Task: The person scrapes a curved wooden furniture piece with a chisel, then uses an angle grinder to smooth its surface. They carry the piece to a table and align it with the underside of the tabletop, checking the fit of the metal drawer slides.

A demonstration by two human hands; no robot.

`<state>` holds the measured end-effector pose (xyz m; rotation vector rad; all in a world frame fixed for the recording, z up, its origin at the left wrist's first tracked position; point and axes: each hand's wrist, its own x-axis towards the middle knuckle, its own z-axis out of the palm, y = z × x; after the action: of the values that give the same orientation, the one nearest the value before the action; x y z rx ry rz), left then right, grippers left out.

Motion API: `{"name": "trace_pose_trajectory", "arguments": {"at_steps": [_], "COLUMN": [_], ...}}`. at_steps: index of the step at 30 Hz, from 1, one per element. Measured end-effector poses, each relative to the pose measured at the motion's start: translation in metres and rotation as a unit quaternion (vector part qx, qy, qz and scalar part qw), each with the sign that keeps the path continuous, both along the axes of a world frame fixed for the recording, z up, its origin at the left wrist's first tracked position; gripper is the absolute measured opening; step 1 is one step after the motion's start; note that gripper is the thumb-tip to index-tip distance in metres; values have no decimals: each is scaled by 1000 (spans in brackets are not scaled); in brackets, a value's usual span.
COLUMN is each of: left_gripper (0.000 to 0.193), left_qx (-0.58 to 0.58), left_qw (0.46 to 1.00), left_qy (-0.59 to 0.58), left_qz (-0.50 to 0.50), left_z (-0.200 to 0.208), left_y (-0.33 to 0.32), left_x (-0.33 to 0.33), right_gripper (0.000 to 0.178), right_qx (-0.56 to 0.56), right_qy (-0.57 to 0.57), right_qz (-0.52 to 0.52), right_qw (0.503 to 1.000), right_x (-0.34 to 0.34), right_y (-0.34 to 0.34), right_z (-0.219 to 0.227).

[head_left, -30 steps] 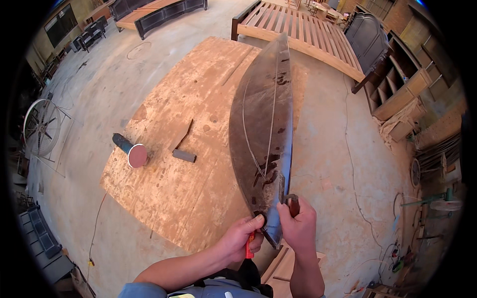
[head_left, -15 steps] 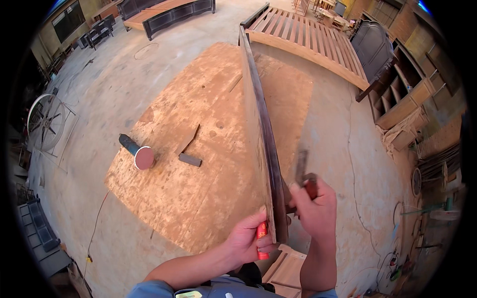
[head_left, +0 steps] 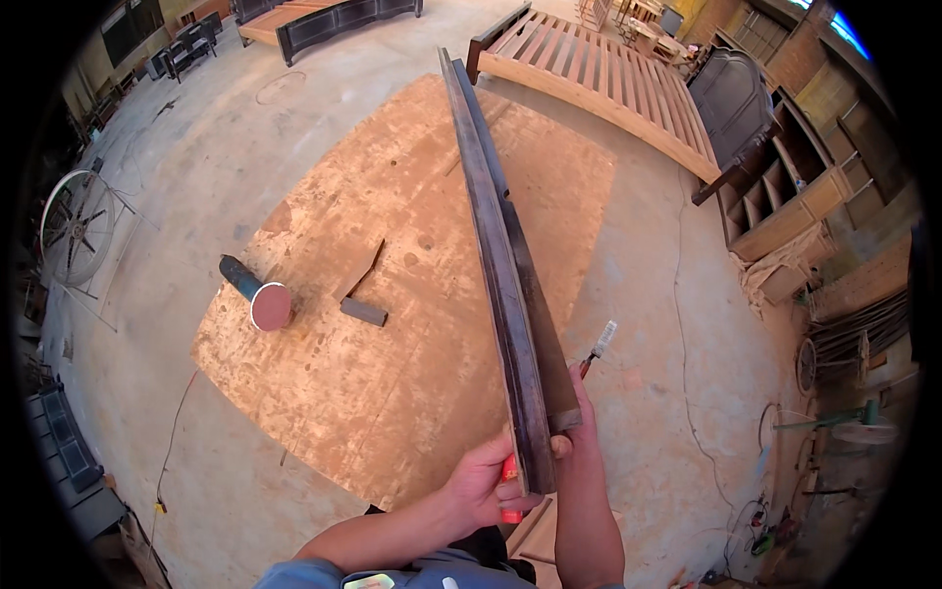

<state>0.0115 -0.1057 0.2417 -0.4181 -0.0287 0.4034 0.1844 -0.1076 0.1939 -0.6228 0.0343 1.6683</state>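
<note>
In the head view, the left hand point(head_left: 488, 483) curls round one red object point(head_left: 509, 470) and the near end of one long dark board point(head_left: 498, 280), running forward between both hands. The right hand point(head_left: 582, 412), partly hidden, steadies its right side; its closure I cannot tell. One tool point(head_left: 606, 338) juts ahead of it, best kept pointing outward. Ahead-left of the left hand: one sander point(head_left: 270, 306), one grey block point(head_left: 363, 312).

Left hand point(head_left: 483, 483) curled, right hand point(head_left: 581, 424) farther forward, both forearms point(head_left: 397, 522) bare
</note>
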Motion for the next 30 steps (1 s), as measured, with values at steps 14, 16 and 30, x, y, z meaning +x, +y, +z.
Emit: {"name": "trace_pose_trajectory", "arguments": {"at_steps": [14,16,30], "left_gripper": [31,33,37], "left_qx": [-72,-71,64], "left_qw": [995,994,919], "left_qy": [-64,-86,379], "left_qz": [-6,4,-85], "left_z": [-50,-67,-153], "left_y": [-18,-22,-8], "left_x": [-15,-17,-131], "right_gripper": [50,49,34], "right_qx": [-123,-130,-146], "right_qy": [-138,-172,-216], "right_qz": [-33,-22,-8], "right_qw": [982,976,965], "right_x": [-9,-10,-72], "right_y": [19,20,12], "right_z": [20,18,-47]}}
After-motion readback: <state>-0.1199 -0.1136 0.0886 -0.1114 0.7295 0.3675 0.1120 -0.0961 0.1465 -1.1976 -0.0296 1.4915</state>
